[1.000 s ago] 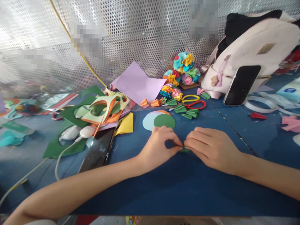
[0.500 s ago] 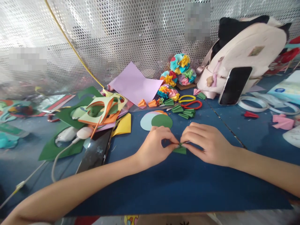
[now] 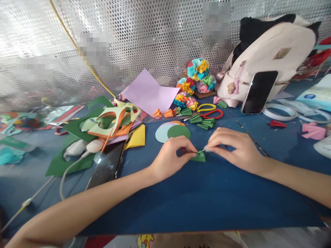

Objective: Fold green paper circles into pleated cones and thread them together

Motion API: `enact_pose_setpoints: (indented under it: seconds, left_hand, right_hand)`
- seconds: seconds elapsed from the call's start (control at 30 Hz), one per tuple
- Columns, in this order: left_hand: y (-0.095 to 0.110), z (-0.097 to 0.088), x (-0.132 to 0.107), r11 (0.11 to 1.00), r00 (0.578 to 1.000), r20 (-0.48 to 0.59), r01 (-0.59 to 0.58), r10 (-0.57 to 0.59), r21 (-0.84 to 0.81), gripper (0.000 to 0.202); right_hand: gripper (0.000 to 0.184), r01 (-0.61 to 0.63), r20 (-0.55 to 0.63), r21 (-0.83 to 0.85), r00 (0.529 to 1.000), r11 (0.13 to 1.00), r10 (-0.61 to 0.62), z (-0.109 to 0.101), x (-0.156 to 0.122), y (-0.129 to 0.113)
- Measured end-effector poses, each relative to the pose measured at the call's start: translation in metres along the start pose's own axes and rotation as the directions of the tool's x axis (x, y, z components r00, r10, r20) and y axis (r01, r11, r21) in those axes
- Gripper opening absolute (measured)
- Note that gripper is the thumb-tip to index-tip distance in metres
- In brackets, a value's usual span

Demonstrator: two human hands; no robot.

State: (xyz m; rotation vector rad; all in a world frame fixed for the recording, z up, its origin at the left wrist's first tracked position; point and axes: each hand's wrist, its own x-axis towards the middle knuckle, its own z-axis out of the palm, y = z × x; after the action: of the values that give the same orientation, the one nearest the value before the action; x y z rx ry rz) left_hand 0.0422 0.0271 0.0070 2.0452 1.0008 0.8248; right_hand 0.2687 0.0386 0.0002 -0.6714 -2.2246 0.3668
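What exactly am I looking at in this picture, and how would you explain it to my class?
These are a person's own bare hands; no machine is involved. The picture comes from a camera worn on the person's head, looking forward and down. The left hand and right hand pinch a small folded piece of green paper between them, just above a blue work surface. Around it lie a green paper circle, more folded green pieces, red-handled scissors and colourful paper flower balls. A smartphone leans against a pale backpack.

left hand point(image 3: 170, 157) pinching, right hand point(image 3: 234, 147) pinching, forearms angled inward
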Motion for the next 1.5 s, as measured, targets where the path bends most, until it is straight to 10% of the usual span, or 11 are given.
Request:
enact_pose_setpoints:
  seconds: [0.2, 0.33, 0.43, 0.8, 1.2, 1.5]
  left_hand:
    - [-0.006, 0.000, -0.002, 0.999, 0.999, -0.045, 0.016, -0.018, -0.047, 0.010]
    - [-0.007, 0.001, -0.003, 0.997, 0.999, -0.047, 0.010, -0.014, -0.079, 0.013]
    - [-0.007, 0.002, -0.003, 0.997, 0.997, -0.069, -0.025, 0.021, -0.067, 0.013]
    - [-0.004, 0.009, -0.005, 0.994, 0.999, -0.032, -0.037, 0.034, -0.099, 0.010]
    - [0.001, 0.014, -0.008, 0.996, 0.996, -0.071, -0.057, 0.052, -0.069, 0.048]
    - [0.000, 0.013, -0.006, 0.981, 0.999, -0.038, 0.013, -0.021, -0.193, 0.032]
  right_hand:
    - [0.013, -0.258, -0.126, 0.160, 0.952, 0.953, 0.279, -0.012, 0.003, 0.036]
    - [0.016, -0.155, 0.087, 0.102, 0.985, 0.983, 0.146, -0.017, 0.005, 0.051]
    - [0.012, -0.050, 0.226, -0.020, 0.973, 0.999, 0.053, -0.015, 0.005, 0.045]
    - [0.010, 0.002, 0.151, 0.028, 0.988, 1.000, -0.006, 0.000, -0.003, 0.000]
    - [0.009, -0.323, 0.138, 0.152, 0.943, 0.934, 0.304, 0.005, -0.008, -0.007]
    - [0.006, -0.338, 0.137, 0.137, 0.938, 0.931, 0.320, 0.006, -0.008, -0.003]
